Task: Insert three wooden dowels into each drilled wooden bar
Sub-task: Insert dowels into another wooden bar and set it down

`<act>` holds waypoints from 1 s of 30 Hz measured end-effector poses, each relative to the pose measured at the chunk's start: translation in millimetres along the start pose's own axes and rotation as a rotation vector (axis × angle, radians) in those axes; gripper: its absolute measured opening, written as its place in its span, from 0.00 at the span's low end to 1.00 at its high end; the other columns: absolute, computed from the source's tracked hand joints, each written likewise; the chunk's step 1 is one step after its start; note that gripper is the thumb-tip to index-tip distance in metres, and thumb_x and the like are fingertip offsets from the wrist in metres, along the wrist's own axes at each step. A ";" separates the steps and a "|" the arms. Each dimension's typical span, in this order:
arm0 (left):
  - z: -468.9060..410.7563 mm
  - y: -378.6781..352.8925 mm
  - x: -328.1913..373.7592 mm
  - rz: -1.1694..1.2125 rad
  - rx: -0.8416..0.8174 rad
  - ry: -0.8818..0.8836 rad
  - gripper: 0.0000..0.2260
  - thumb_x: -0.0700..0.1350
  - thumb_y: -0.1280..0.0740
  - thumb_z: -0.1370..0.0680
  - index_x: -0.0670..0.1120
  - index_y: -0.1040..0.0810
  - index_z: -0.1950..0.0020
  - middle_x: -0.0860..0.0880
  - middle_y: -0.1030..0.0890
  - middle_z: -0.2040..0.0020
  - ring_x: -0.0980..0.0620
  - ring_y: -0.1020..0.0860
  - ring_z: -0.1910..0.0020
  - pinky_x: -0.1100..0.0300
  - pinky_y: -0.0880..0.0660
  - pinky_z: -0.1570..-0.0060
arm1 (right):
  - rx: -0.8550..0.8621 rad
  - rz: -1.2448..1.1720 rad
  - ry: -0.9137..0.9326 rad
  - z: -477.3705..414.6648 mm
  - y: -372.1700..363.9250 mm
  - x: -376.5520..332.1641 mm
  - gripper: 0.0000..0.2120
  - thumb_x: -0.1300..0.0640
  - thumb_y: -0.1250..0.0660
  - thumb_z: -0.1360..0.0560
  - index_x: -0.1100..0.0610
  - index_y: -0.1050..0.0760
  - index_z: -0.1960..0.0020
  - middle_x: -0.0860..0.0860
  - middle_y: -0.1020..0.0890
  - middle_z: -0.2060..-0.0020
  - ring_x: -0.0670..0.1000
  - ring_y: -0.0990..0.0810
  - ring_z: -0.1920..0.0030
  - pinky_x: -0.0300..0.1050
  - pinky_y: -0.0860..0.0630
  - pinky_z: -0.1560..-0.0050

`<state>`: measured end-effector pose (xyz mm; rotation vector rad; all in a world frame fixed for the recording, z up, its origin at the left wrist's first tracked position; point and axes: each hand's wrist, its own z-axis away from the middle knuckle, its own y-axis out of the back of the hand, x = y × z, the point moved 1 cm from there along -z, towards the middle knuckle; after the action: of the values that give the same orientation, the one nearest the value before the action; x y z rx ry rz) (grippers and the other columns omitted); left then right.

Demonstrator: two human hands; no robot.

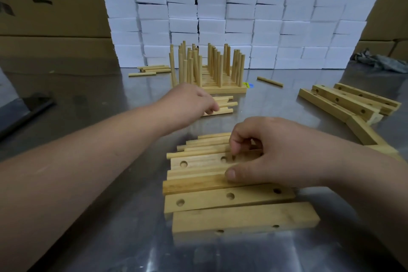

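Two hands: right hand (pixel 276 150) pinches drilled bar (pixel 198 162), covering its end; left hand (pixel 189 101) over dowels (pixel 224 107), fingers' hold unclear.

Close in, pale wooden bars (pixel 229 196) lay flat on the bench, side by side and partly overlapping, some with three drilled holes facing up. The right hand (pixel 276 152) pinched the farther ones. Loose dowels (pixel 205 144) lay just behind them, and a few more dowels (pixel 223 106) lay further back. Beyond stood filled bars (pixel 220 89) packed together, their dowels upright. Empty bars (pixel 344 101) were heaped at the right.
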<state>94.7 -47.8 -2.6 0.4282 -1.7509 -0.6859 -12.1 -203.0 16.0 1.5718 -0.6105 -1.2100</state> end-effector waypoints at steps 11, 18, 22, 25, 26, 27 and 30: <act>25.0 -6.3 -4.8 -0.283 -0.285 0.025 0.08 0.49 0.35 0.24 0.56 0.19 0.48 0.64 0.24 0.58 0.65 0.26 0.57 0.73 0.34 0.62 | -0.085 0.129 0.003 -3.6 -7.1 -0.9 0.19 0.35 0.33 0.35 0.38 0.26 0.46 0.36 0.29 0.58 0.38 0.30 0.55 0.37 0.30 0.54; 26.3 -8.3 -7.8 -0.237 -0.234 0.012 0.02 0.49 0.31 0.27 0.55 0.21 0.60 0.59 0.22 0.62 0.63 0.25 0.62 0.70 0.33 0.67 | -0.075 0.191 0.030 -4.2 -7.6 0.8 0.24 0.34 0.32 0.37 0.37 0.27 0.42 0.34 0.31 0.59 0.36 0.31 0.57 0.37 0.32 0.56; 26.3 -9.0 -10.0 -0.171 -0.212 0.017 0.03 0.47 0.30 0.27 0.55 0.23 0.57 0.57 0.22 0.61 0.62 0.25 0.61 0.68 0.32 0.65 | -0.057 0.198 0.071 -3.1 -8.2 0.2 0.23 0.34 0.34 0.35 0.38 0.25 0.42 0.34 0.28 0.54 0.38 0.29 0.49 0.43 0.28 0.45; 26.0 -8.5 -10.7 -0.159 -0.221 0.024 0.07 0.47 0.33 0.25 0.57 0.22 0.49 0.59 0.23 0.58 0.63 0.25 0.58 0.69 0.33 0.63 | -0.028 0.226 0.111 -1.8 -8.7 -1.6 0.25 0.35 0.36 0.36 0.40 0.24 0.41 0.35 0.25 0.48 0.39 0.29 0.43 0.43 0.30 0.40; 25.9 -8.3 -11.0 -0.164 -0.217 0.021 0.08 0.48 0.34 0.24 0.57 0.22 0.47 0.61 0.23 0.57 0.63 0.26 0.57 0.70 0.34 0.62 | -0.020 0.237 0.123 -1.4 -8.5 -2.1 0.25 0.35 0.37 0.36 0.40 0.24 0.41 0.35 0.24 0.47 0.39 0.29 0.43 0.42 0.31 0.40; 26.0 -7.8 -11.6 -0.156 -0.205 0.023 0.08 0.48 0.35 0.23 0.57 0.22 0.45 0.61 0.24 0.56 0.63 0.26 0.55 0.70 0.34 0.62 | -0.015 0.245 0.133 -1.3 -8.5 -2.4 0.25 0.35 0.38 0.36 0.40 0.24 0.41 0.35 0.24 0.47 0.39 0.29 0.43 0.41 0.31 0.40; 27.5 -5.2 -14.1 -0.076 -0.136 0.054 0.08 0.48 0.38 0.22 0.61 0.23 0.49 0.58 0.22 0.58 0.58 0.24 0.58 0.68 0.30 0.66 | -0.004 0.252 0.153 -1.1 -8.0 -2.9 0.26 0.35 0.40 0.36 0.41 0.24 0.41 0.36 0.24 0.48 0.39 0.28 0.45 0.40 0.30 0.41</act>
<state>72.1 -36.9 -21.4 0.4176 -1.6329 -0.8346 -13.6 -197.3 9.7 1.5162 -0.6825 -0.8946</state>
